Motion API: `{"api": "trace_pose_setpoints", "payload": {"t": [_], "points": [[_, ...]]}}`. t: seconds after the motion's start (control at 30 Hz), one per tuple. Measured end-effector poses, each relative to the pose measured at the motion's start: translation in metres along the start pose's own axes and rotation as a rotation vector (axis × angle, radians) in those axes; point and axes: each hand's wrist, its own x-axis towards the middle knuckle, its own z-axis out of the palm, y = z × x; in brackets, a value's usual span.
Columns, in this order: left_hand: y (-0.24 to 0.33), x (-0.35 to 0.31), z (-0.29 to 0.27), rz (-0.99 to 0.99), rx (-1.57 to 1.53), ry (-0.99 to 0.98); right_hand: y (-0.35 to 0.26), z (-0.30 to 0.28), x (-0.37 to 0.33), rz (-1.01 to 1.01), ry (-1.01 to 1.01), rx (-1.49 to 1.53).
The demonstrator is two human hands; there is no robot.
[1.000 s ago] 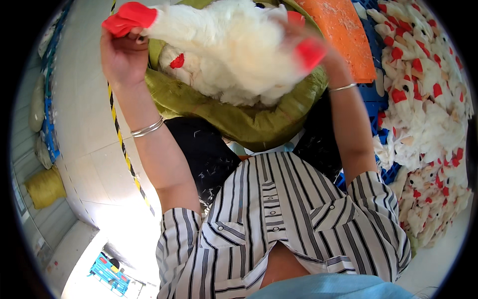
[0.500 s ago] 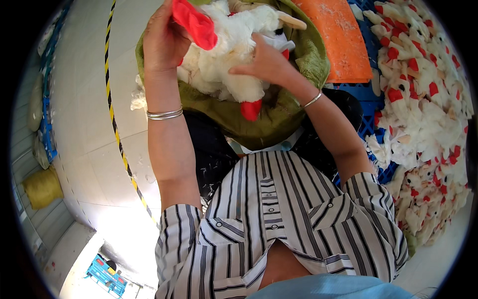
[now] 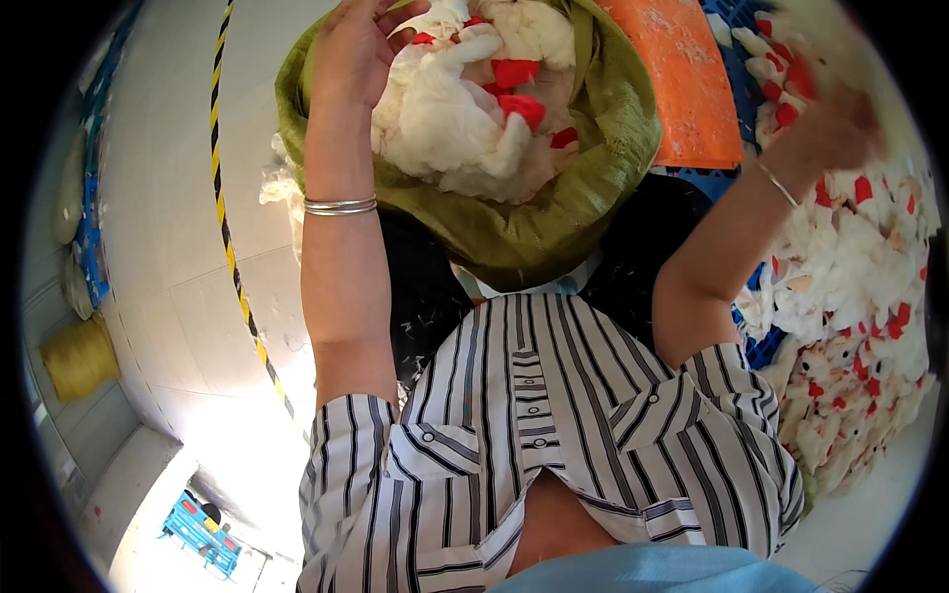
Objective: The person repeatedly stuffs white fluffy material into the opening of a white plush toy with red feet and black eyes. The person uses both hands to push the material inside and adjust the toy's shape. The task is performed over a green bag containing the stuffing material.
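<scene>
The right hand (image 3: 830, 128) had swung away from the sack (image 3: 514, 247) and out over the pile (image 3: 850, 257), while the left hand (image 3: 356, 54) had stayed by the sack's left rim. Nearest lay the striped shirt (image 3: 593, 425) and, past it, dark trousers (image 3: 425, 306) flecked with white bits. The green sack stood between the knees, its mouth wide, white toys (image 3: 445, 119) with red parts heaped inside. The left hand hung at the heap's edge, fingers bent and a little apart; whether they gripped a toy could not be told. The right hand (badly blurred) was beside a pale, red-marked shape, and whether its fingers were closed on it could not be told either. An orange mat (image 3: 677, 89) lay just right of the sack. Beyond it spread the pile of similar toys, blue pallets (image 3: 766, 346) showing at its near edge. To the left, striped tape (image 3: 226, 237) crossed the floor (image 3: 168, 247), with a yellow bundle (image 3: 81, 359) farther off.
</scene>
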Motion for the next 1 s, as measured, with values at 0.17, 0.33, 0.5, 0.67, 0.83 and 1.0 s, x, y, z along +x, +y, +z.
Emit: {"api": "trace_pose_setpoints", "payload": {"t": [0.17,0.33,0.5,0.67,0.83,1.0], "points": [[0.008,-0.005,0.003,-0.026,0.054,-0.007,-0.026,0.117,-0.077,0.216,-0.139,0.095],[0.005,-0.006,0.011,-0.023,0.051,-0.098,0.109,0.169,-0.276,0.432,-1.095,-0.658],[0.009,-0.01,0.004,0.001,0.18,-0.078,0.122,0.163,-0.298,0.556,-1.374,-0.664],[0.001,-0.006,-0.007,0.158,0.385,-0.108,0.043,0.182,-0.195,0.873,-0.86,-0.139],[0.001,-0.033,0.022,0.34,0.719,-0.295,-0.026,0.176,-0.162,0.715,-0.414,0.407],[-0.018,-0.041,0.025,0.032,1.046,-0.695,0.019,0.148,-0.149,0.971,-0.299,0.625]]}}
